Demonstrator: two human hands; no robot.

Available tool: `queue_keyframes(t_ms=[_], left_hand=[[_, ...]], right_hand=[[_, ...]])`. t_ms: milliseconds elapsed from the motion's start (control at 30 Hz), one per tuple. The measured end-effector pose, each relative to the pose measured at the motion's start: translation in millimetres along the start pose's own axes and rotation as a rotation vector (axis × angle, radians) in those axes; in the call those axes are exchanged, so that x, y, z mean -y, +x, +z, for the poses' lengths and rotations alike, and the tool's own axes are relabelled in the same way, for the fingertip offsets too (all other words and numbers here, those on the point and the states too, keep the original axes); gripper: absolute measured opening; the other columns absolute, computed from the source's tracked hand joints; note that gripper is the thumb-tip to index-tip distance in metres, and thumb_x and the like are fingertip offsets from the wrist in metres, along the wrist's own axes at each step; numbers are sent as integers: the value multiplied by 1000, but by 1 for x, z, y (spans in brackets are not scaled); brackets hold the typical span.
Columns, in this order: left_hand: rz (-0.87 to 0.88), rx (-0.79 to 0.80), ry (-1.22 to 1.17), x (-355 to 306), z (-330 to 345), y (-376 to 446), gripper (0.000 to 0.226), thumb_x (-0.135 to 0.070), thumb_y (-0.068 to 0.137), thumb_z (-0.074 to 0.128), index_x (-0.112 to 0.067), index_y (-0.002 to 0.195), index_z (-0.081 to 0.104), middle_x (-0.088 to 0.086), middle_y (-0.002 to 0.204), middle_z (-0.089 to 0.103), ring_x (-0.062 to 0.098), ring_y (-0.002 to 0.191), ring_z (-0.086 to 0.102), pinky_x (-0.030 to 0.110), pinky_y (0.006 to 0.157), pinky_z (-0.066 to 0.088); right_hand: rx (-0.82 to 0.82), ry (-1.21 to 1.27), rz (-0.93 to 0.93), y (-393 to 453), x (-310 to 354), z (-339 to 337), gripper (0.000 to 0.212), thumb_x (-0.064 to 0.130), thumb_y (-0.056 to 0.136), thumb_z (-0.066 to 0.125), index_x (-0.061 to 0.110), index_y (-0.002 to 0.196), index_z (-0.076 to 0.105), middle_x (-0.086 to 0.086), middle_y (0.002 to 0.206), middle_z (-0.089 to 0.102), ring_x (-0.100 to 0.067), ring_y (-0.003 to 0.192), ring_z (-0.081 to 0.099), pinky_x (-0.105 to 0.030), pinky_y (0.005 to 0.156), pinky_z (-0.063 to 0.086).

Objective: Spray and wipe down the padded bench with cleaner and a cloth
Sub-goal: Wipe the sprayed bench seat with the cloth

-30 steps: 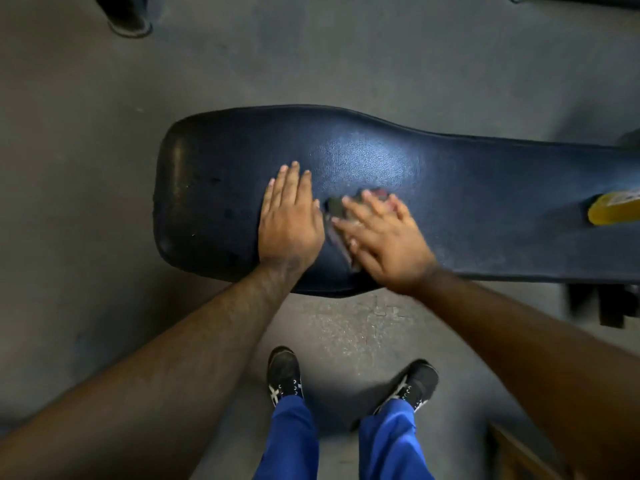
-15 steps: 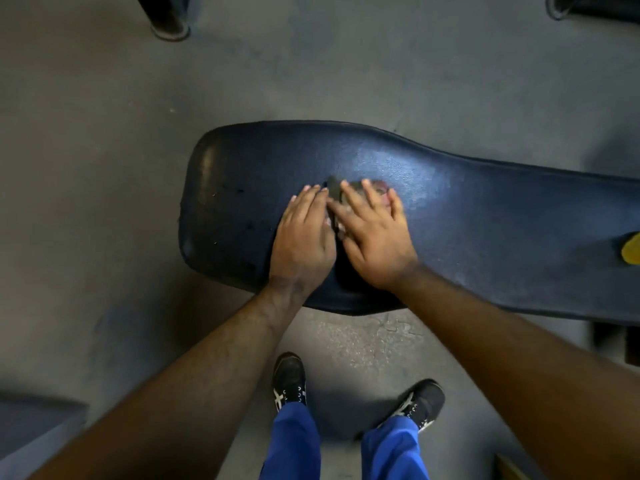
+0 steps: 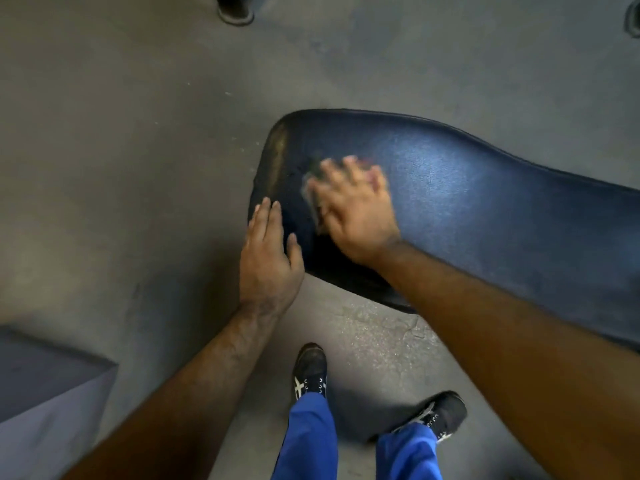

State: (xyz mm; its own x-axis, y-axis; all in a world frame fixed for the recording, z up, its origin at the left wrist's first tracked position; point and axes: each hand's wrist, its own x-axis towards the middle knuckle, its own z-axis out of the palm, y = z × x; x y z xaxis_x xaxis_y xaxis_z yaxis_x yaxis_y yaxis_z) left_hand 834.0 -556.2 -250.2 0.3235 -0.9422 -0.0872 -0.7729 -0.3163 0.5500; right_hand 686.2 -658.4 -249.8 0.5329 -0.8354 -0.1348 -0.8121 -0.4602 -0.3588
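The dark blue padded bench (image 3: pixel 485 202) runs from the middle of the view out to the right edge, its rounded end at the left. My right hand (image 3: pixel 356 216) lies flat on the pad near that end, pressing a small dark cloth (image 3: pixel 311 181) that shows blurred under my fingers. My left hand (image 3: pixel 268 258) rests at the near left corner of the bench, fingers straight and together, holding nothing. No spray bottle is in view.
Grey concrete floor (image 3: pixel 138 150) surrounds the bench. A grey block (image 3: pixel 45 386) sits at the lower left. A dark foot of other equipment (image 3: pixel 235 8) stands at the top. My two shoes (image 3: pixel 310 370) and blue trouser legs are below the bench.
My right hand has slid the cloth toward the bench's rounded end. My left hand has moved from the pad's top to its near corner. The yellow object at the right is out of view.
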Motion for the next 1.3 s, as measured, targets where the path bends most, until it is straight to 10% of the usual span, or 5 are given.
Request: queue_keyframes(t_ms=[767,900,1033,1167,1300], left_hand=[[-101,-10,-100,2,-7,-9,48,-6,99,39,-5,147,38,8,158,31,19,147,25,24,117,20],[3,1,-74,-11,-2,-15,48,-4,97,39,-3,145,42,11,154,38,22,145,30,30,120,23],[128,13,-9,-27,13,-16,49,-7,93,42,0,140,48,15,148,46,27,142,37,42,117,31],[265,57,37,-52,30,-19,48,-10,93,44,-1,139,50,15,146,48,28,141,38,41,118,29],[323,82,50,-80,50,-21,47,-14,93,43,-2,138,51,15,147,48,28,141,38,39,118,28]], right_hand=[[100,-98,-280,-64,21,16,52,44,95,37,40,147,43,3,163,31,-28,153,19,-60,122,8],[-37,1,193,-82,-3,8,54,40,95,36,37,148,42,0,164,29,-30,153,16,-62,122,5],[31,-50,-99,-127,-23,11,51,42,98,34,36,148,44,2,163,29,-27,153,18,-59,122,8],[-120,-27,495,-132,-57,3,58,49,98,29,35,155,30,-1,166,19,-29,155,9,-60,122,4],[14,-109,-51,-185,-67,10,54,45,100,36,32,153,36,-1,165,24,-28,154,14,-59,122,8]])
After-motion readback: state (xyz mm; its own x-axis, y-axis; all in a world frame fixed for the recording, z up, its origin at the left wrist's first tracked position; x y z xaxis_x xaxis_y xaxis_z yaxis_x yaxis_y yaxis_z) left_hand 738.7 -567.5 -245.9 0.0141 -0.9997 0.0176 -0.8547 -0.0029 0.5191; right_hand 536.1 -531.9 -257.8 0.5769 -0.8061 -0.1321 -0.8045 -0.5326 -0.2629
